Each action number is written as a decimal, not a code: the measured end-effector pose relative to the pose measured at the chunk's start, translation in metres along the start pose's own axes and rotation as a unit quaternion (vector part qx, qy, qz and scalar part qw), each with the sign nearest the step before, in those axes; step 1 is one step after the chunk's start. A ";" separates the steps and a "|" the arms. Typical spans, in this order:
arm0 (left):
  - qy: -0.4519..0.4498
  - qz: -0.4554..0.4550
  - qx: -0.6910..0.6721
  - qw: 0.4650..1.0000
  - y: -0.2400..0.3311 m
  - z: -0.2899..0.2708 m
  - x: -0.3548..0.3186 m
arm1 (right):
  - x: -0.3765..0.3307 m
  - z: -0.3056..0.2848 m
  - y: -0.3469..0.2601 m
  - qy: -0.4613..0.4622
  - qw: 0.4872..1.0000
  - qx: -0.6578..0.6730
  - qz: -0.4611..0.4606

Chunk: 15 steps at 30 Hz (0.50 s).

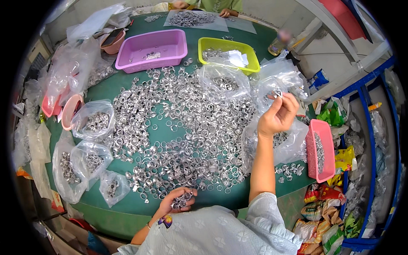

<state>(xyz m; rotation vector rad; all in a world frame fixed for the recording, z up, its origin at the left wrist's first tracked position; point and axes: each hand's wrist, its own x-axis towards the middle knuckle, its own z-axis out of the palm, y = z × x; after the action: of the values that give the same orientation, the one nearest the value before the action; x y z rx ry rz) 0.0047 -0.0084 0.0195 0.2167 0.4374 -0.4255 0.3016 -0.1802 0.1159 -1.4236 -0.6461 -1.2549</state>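
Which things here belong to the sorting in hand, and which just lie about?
In the work: left hand cupping rings; right hand lifting one ring; heap of silver rings; clear bags.
Lying about: drink bottle; snack packets; blue rack.

Bright, even daylight, soft shadows, glints on metal; fisheye bends and blackens the edges.

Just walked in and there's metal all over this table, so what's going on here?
A person sits at a green table covered with loose silver rings. Their left hand cups a small bunch of rings near the table's edge, while the raised right hand pinches one ring over an open plastic bag. More filled bags and coloured baskets surround the heap.
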 end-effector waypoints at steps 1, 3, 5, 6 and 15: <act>-0.025 0.000 -0.008 1.000 0.000 -0.007 0.001 | -0.001 0.006 -0.001 -0.004 1.000 0.018 0.000; -0.023 0.007 -0.010 1.000 0.001 -0.007 0.000 | -0.004 0.014 0.000 0.011 0.999 0.042 -0.002; -0.032 0.010 -0.015 0.999 0.003 -0.007 0.001 | -0.009 0.019 0.003 0.022 0.999 0.023 -0.032; -0.036 0.012 -0.022 0.999 0.001 -0.009 -0.001 | -0.011 0.021 0.002 -0.027 0.997 -0.019 -0.066; -0.011 0.012 -0.005 1.000 0.000 0.003 -0.002 | -0.028 0.013 0.018 -0.234 0.959 -0.110 0.114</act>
<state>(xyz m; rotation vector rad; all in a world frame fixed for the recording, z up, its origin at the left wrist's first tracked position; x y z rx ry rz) 0.0038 -0.0082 0.0230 0.2065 0.4158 -0.4019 0.3137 -0.1667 0.0854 -1.9505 -0.6438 -0.8289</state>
